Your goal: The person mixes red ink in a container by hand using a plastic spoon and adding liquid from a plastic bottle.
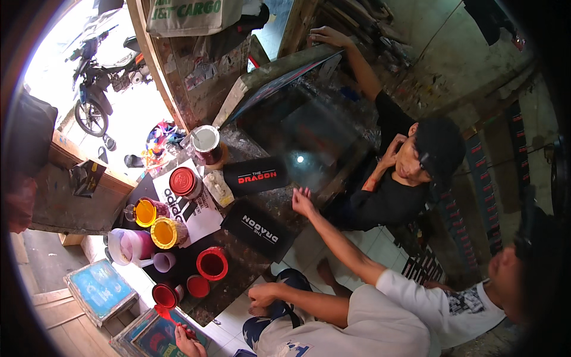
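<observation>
At the table's [238,271] near left corner, what we take for our left hand [190,343] has its fingers closed round a red-smeared spatula [163,312]. Its tip is just beside an open red ink pot [168,295]; our right hand is out of view. Yellow pots [168,232] further along stand open too. Toward the middle, two black cloths [262,228] already bear print. A co-worker's hand [303,202] rests flat near the right edge, and another person props the screen frame [285,80] up at the far edge.
</observation>
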The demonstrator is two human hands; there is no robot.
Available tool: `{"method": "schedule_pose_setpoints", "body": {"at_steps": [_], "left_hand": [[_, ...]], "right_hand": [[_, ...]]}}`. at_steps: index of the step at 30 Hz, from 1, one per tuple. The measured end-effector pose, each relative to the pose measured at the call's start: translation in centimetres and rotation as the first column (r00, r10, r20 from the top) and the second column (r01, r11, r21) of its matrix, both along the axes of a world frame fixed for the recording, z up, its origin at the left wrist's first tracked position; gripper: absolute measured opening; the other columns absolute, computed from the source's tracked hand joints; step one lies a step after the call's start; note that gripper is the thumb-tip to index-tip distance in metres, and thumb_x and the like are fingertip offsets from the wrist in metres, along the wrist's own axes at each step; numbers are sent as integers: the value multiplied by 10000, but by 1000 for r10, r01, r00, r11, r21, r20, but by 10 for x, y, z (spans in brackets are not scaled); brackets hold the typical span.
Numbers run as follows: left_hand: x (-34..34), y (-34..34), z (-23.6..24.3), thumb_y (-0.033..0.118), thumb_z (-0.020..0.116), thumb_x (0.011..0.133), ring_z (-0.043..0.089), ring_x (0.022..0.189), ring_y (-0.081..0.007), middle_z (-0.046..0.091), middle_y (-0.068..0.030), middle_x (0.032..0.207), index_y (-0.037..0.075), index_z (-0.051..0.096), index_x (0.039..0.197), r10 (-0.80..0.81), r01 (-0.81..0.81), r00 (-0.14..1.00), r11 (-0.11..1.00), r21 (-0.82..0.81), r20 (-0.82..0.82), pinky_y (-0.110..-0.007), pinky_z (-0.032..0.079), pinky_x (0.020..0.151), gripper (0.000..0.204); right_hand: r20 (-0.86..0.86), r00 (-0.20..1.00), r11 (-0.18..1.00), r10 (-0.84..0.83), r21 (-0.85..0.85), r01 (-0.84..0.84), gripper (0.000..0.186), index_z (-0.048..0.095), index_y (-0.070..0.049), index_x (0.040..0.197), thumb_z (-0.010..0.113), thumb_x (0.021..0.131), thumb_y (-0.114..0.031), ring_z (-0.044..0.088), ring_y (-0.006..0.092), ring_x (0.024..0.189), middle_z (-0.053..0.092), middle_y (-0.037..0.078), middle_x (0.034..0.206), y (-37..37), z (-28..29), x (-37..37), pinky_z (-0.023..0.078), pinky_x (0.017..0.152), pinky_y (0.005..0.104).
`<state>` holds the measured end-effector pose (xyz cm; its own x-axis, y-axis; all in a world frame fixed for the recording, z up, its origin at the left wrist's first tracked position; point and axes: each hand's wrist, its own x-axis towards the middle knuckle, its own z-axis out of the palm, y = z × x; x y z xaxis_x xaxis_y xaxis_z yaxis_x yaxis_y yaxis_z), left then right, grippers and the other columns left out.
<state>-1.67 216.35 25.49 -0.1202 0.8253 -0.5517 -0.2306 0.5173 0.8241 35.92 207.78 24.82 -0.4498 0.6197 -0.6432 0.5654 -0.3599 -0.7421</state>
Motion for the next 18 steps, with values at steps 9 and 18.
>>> {"method": "schedule_pose_setpoints", "body": {"at_steps": [9, 18], "left_hand": [[4, 9, 16, 134, 595, 1021, 565, 654, -73, 641, -26, 863, 11, 640, 1095, 18, -16, 999, 999, -35, 33, -219, 484, 593, 150], [-8, 3, 19, 127, 586, 1024, 597, 661, -89, 673, -45, 852, 0, 659, 1069, -42, 40, 999, 998, 47, 31, -229, 499, 621, 154]], "right_hand": [[111, 993, 999, 25, 37, -30, 396, 710, 37, 981, 604, 909, -338, 681, 421, 945, 701, 270, 962, -12, 18, -7, 526, 815, 481], [-90, 990, 988, -108, -122, 96, 298, 710, 31, 978, 588, 991, -240, 718, 159, 736, 736, 114, 820, 70, 112, -8, 587, 673, 305]]}}
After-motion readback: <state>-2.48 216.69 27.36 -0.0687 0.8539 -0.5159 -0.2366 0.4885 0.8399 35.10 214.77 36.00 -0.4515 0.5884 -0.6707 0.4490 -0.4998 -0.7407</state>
